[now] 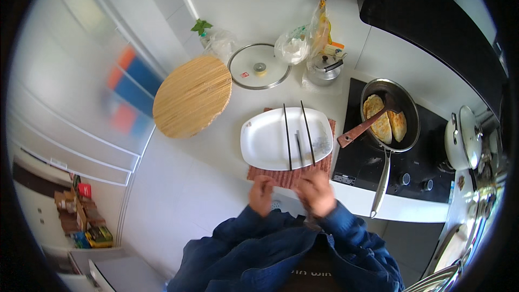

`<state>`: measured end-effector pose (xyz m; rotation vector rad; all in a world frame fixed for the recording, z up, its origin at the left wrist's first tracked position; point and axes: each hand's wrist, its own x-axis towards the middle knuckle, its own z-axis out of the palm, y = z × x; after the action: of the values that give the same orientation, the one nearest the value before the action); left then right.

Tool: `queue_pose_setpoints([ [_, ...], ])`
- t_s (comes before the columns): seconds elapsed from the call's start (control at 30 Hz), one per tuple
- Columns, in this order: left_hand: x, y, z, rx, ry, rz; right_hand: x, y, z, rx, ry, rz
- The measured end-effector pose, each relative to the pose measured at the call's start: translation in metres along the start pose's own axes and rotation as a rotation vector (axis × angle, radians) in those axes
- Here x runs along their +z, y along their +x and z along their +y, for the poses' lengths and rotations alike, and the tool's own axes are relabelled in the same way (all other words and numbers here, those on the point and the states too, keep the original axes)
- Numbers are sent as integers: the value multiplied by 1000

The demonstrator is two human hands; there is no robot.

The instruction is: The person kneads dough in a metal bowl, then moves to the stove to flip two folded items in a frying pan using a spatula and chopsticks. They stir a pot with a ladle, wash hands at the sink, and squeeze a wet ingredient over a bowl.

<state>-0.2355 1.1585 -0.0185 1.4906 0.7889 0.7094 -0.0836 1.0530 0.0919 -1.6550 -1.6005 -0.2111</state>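
My left hand (261, 195) is at the counter's front edge, its fingertips by the near left corner of a ribbed red-brown cloth (275, 177). Just right of it, my blurred right hand (318, 194) overlaps the cloth's near edge. Whether either hand grips the cloth cannot be made out. On the cloth rests a white oblong plate (263, 142) with a grey floral print. Two dark chopsticks, a left one (287, 138) and a right one (307, 134), lie across the plate, apart from each other.
To the right, a frying pan (413, 129) on the black cooktop (348, 162) holds browned filled flatbreads (378, 119) and a brown spatula (361, 129). Its handle (382, 186) overhangs the front. Behind stand a kettle (324, 71), a glass lid (259, 77) and a round wooden board (192, 97).
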Motion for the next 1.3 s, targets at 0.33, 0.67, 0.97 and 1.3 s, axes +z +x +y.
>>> queue_pose_setpoints([
  [0.33,-120,60,9,-21,12,116,188,13,35,-32,-379,-409],
  [0.67,-84,95,99,-451,-935,-657,144,18,-19,279,74,-34],
  [0.97,17,-63,127,-571,-637,-803,14,-66,-118,863,960,745],
  [1.3,218,-273,137,-921,-507,-1372,-161,-303,-168,867,831,1588],
])
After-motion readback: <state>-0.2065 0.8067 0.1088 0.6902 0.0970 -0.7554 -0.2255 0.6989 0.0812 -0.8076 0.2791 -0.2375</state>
